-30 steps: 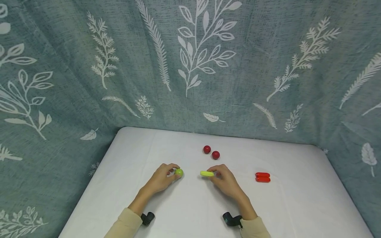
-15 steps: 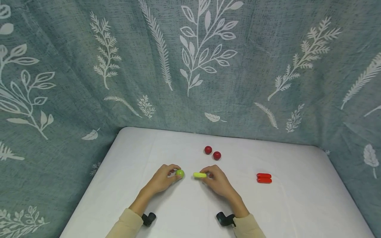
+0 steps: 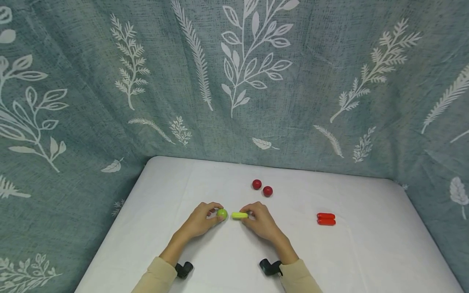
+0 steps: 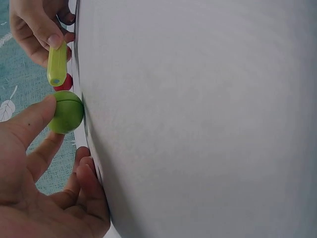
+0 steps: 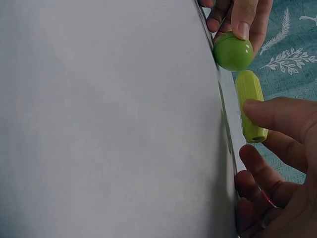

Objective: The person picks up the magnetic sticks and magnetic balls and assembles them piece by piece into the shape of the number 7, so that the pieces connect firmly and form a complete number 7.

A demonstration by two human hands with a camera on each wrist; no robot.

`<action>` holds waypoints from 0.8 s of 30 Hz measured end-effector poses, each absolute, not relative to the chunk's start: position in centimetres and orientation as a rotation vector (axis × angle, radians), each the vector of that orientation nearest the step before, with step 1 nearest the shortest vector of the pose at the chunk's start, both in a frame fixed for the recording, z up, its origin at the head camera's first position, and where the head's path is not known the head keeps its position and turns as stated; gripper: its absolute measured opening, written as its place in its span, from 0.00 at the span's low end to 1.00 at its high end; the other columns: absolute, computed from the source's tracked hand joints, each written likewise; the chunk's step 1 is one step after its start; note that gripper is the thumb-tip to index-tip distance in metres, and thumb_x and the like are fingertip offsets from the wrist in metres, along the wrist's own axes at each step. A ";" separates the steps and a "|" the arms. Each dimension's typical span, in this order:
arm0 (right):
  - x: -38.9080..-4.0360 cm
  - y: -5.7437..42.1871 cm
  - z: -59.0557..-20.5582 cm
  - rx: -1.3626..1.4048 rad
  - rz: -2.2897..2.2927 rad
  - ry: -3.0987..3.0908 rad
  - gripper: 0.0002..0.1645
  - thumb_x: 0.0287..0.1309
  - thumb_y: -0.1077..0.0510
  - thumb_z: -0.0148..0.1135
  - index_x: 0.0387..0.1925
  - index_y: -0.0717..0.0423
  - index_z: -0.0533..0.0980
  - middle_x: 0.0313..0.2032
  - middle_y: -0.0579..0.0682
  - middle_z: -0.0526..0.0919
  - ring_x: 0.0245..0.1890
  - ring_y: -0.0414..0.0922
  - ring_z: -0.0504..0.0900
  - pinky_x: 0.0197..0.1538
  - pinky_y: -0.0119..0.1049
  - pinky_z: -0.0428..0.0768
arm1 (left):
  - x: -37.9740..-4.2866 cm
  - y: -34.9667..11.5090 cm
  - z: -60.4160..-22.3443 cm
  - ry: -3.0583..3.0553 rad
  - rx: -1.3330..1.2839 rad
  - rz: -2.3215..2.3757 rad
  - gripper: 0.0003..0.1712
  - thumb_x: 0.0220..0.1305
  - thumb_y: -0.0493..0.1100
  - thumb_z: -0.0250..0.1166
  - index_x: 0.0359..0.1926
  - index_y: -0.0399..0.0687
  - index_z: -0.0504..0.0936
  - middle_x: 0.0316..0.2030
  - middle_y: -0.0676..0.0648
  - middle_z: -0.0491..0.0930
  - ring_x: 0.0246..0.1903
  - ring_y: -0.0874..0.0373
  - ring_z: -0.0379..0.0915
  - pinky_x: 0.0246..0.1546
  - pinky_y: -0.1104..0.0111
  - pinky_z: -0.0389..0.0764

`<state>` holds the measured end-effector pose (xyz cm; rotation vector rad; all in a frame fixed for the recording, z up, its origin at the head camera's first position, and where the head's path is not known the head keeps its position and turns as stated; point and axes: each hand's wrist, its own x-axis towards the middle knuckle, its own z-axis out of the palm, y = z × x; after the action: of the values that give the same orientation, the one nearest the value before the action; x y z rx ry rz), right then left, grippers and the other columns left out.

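My left hand (image 3: 199,219) pinches a small glossy green ball (image 4: 68,115) between thumb and fingers; a thin seam line runs across it. Facing it, my right hand (image 3: 261,221) pinches a short yellow-green ribbed rod (image 5: 250,87), its length pointing at the ball. A narrow gap separates ball and rod in the head view. The left wrist view shows a small bluish spot on the rod's end toward the ball, and the right wrist view a small dark hole in its other end. Both hands are low over the white table (image 3: 227,256).
Beyond the hands lie two dark red balls (image 3: 257,184), close together. Two bright red rods (image 3: 326,222) rest side by side at the right. A green leaf-patterned cloth (image 3: 205,134) hangs behind the table. Black wrist cameras (image 3: 270,267) stick out near the sleeves.
My right hand has moved left with the yellow-green rod, narrowing the gap to the green ball. The left hand holds the ball in nearly the same place.
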<state>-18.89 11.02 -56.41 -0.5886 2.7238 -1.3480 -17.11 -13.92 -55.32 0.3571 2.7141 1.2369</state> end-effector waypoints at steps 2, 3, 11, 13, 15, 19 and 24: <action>-18.9 10.8 -56.4 -0.586 -1.338 2.723 0.11 0.56 0.65 0.71 0.40 0.51 0.85 0.41 0.46 0.79 0.42 0.46 0.74 0.48 0.45 0.74 | -17.1 -13.9 -55.3 2.714 0.353 1.237 0.16 0.66 0.49 0.69 0.54 0.58 0.82 0.47 0.44 0.76 0.45 0.50 0.72 0.42 0.54 0.75; -18.9 10.7 -56.4 -0.581 -1.330 2.725 0.11 0.56 0.65 0.71 0.40 0.50 0.85 0.41 0.46 0.79 0.43 0.46 0.74 0.48 0.45 0.73 | -17.1 -13.9 -55.3 2.715 0.357 1.236 0.16 0.66 0.49 0.69 0.54 0.57 0.82 0.47 0.44 0.76 0.45 0.50 0.72 0.42 0.54 0.75; -18.9 10.3 -56.2 -0.553 -1.278 2.737 0.10 0.56 0.63 0.71 0.41 0.49 0.84 0.42 0.45 0.79 0.42 0.44 0.72 0.47 0.44 0.72 | -17.0 -13.8 -55.1 2.710 0.351 1.238 0.17 0.67 0.49 0.68 0.55 0.57 0.81 0.48 0.43 0.76 0.47 0.48 0.73 0.43 0.52 0.77; -18.9 10.3 -56.1 -0.562 -1.275 2.736 0.10 0.57 0.62 0.71 0.41 0.49 0.84 0.42 0.46 0.79 0.42 0.44 0.72 0.47 0.45 0.72 | -17.1 -13.8 -55.0 2.710 0.348 1.237 0.17 0.67 0.49 0.68 0.56 0.57 0.81 0.48 0.42 0.76 0.47 0.48 0.73 0.44 0.52 0.77; -19.0 10.2 -56.1 -0.574 -1.270 2.736 0.10 0.57 0.62 0.71 0.41 0.49 0.84 0.42 0.46 0.79 0.42 0.44 0.72 0.47 0.45 0.71 | -17.1 -13.8 -55.0 2.710 0.350 1.238 0.17 0.66 0.49 0.68 0.55 0.56 0.82 0.48 0.42 0.76 0.47 0.47 0.73 0.43 0.51 0.77; -19.0 10.2 -56.2 -0.600 -1.264 2.746 0.10 0.57 0.62 0.71 0.41 0.49 0.84 0.42 0.47 0.79 0.42 0.44 0.73 0.46 0.45 0.71 | -17.1 -13.8 -55.0 2.710 0.358 1.238 0.17 0.66 0.49 0.69 0.55 0.56 0.82 0.48 0.42 0.76 0.46 0.47 0.73 0.43 0.51 0.77; -19.0 10.1 -56.2 -0.599 -1.264 2.753 0.11 0.57 0.62 0.71 0.42 0.48 0.84 0.41 0.46 0.80 0.41 0.44 0.73 0.46 0.45 0.71 | -17.2 -13.8 -55.0 2.711 0.360 1.229 0.17 0.66 0.49 0.69 0.55 0.56 0.82 0.48 0.42 0.76 0.46 0.47 0.73 0.42 0.51 0.77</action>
<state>-19.01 10.10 -56.21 -0.5986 2.7530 -1.2639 -17.16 -13.85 -54.99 0.3605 2.7108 1.2286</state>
